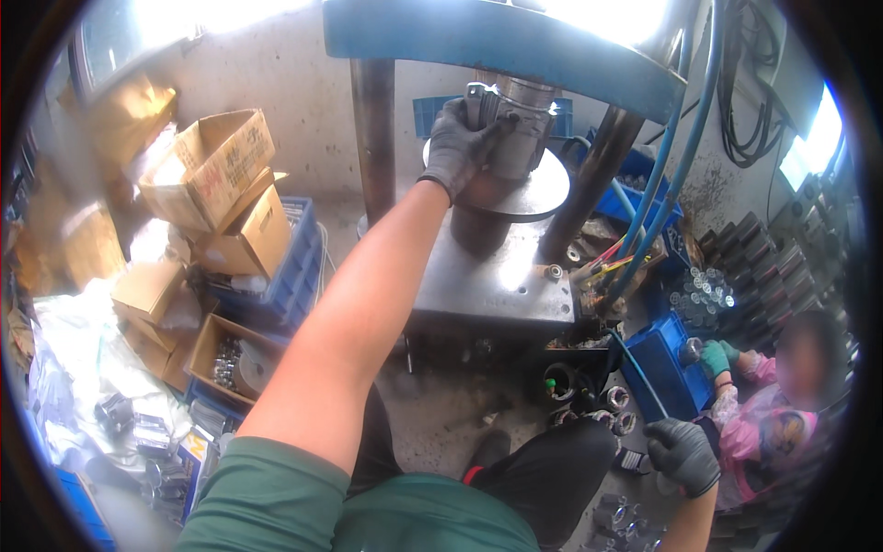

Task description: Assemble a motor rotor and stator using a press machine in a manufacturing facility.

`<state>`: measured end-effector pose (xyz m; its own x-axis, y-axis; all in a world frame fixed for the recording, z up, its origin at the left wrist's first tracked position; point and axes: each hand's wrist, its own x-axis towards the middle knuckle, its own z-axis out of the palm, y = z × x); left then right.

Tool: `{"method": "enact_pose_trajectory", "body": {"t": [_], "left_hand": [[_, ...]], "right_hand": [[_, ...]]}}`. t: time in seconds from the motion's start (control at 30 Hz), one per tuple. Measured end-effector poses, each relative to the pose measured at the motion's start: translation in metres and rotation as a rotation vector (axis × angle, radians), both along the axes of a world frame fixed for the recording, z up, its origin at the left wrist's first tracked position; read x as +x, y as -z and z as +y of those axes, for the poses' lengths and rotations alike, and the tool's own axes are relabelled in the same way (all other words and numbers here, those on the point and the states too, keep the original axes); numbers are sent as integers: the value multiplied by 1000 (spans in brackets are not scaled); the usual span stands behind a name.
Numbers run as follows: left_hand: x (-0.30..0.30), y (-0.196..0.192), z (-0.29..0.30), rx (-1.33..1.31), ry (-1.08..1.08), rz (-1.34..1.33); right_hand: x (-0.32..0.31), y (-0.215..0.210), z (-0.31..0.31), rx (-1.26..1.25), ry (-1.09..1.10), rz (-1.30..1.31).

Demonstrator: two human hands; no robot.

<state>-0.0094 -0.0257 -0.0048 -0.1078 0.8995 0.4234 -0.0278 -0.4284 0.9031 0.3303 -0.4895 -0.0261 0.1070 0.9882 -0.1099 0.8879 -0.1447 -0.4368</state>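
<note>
My left hand [457, 143], in a dark grey glove, reaches up and forward and grips a silvery metal casting [515, 124] that sits on the round plate [543, 189] of a blue press [497, 41]. My right hand [682, 453], also gloved, hangs low at the right with its fingers curled over small metal parts; whether it holds one I cannot tell. My dark trouser leg and shoe [492, 451] show below.
Cardboard boxes [221, 170] and blue crates [294, 267] pile up at the left. Blue hoses [676, 166] run down the press's right side. A person in pink with green gloves [717, 359] sits at the right beside a blue bin [662, 363]. Metal rings [612, 405] lie on the floor.
</note>
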Motion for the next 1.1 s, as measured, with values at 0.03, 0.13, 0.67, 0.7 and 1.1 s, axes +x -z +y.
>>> {"method": "enact_pose_trajectory", "body": {"t": [0.03, 0.13, 0.67, 0.7, 1.1], "left_hand": [[-1, 4, 9, 33, -4, 6], [0, 5, 11, 56, 13, 13], [4, -5, -4, 6, 21, 6], [2, -4, -3, 6, 18, 5], [1, -4, -2, -5, 2, 22]], "right_hand": [[-1, 0, 0, -68, -102, -112], [-2, -1, 0, -111, -202, -234], [2, 3, -3, -105, -238, -278], [-1, 1, -1, -105, -241, -279], [3, 5, -4, -45, 24, 28]]}}
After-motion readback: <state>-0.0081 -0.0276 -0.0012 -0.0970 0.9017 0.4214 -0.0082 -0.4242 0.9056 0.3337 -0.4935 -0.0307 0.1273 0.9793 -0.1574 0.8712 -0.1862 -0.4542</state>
